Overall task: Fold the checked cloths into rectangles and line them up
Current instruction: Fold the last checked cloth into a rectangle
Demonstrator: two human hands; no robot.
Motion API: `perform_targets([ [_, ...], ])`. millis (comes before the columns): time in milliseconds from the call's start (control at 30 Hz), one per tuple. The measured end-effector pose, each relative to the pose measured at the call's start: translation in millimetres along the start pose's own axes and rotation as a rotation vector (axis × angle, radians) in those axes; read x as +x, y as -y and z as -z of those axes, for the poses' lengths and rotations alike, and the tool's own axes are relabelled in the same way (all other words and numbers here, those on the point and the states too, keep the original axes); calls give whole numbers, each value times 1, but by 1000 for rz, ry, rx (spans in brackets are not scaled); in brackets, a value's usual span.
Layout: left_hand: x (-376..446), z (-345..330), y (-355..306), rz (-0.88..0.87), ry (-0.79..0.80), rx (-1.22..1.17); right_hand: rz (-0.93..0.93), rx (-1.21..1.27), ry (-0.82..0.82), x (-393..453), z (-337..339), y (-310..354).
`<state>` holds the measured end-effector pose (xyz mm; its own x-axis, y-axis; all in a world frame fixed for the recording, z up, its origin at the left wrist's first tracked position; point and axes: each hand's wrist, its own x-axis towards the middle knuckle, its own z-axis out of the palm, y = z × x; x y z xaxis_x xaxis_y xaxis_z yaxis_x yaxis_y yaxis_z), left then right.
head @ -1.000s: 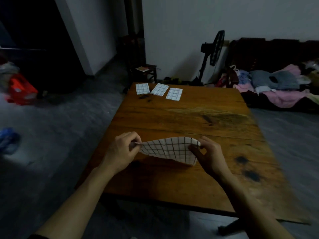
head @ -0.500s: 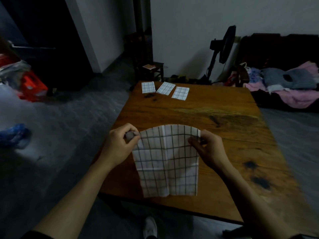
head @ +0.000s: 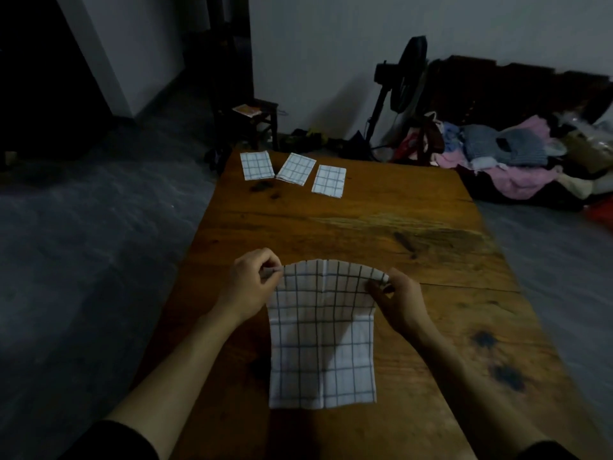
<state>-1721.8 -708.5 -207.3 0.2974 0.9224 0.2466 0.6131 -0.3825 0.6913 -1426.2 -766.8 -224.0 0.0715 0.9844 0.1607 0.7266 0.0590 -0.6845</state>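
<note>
A white checked cloth (head: 321, 343) hangs spread out above the near part of the wooden table (head: 381, 234). My left hand (head: 253, 283) pinches its upper left corner and my right hand (head: 396, 298) pinches its upper right corner. The cloth's lower edge hangs toward me, near the table's front. Three folded checked cloths lie in a row at the table's far left end: one at the left (head: 256, 165), a tilted one in the middle (head: 296, 169) and one at the right (head: 329, 180).
Dark stains mark the table at the right (head: 484, 338). A standing fan (head: 403, 81) and a pile of clothes (head: 507, 154) sit beyond the far right. A small wooden stool (head: 257, 122) stands behind the far left corner. Grey floor surrounds the table.
The cloth was held bunched and nearly flat a second ago. Both hands have since lifted it so that it unfurls and hangs full length between them.
</note>
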Motion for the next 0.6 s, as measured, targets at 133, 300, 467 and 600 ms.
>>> perform_targets([
  [133,2,-8,9,-1,41,4,-1,-42,23,8,-8,-12],
  [300,-13,-23,22,57,173,89,54,-105,157,4,-18,-34],
  [467,-41,-41,19,35,362,223,39,-218,314,-16,-28,-50],
  [600,-60,-51,19,34,575,299,13,-343,521,-29,-29,-61],
])
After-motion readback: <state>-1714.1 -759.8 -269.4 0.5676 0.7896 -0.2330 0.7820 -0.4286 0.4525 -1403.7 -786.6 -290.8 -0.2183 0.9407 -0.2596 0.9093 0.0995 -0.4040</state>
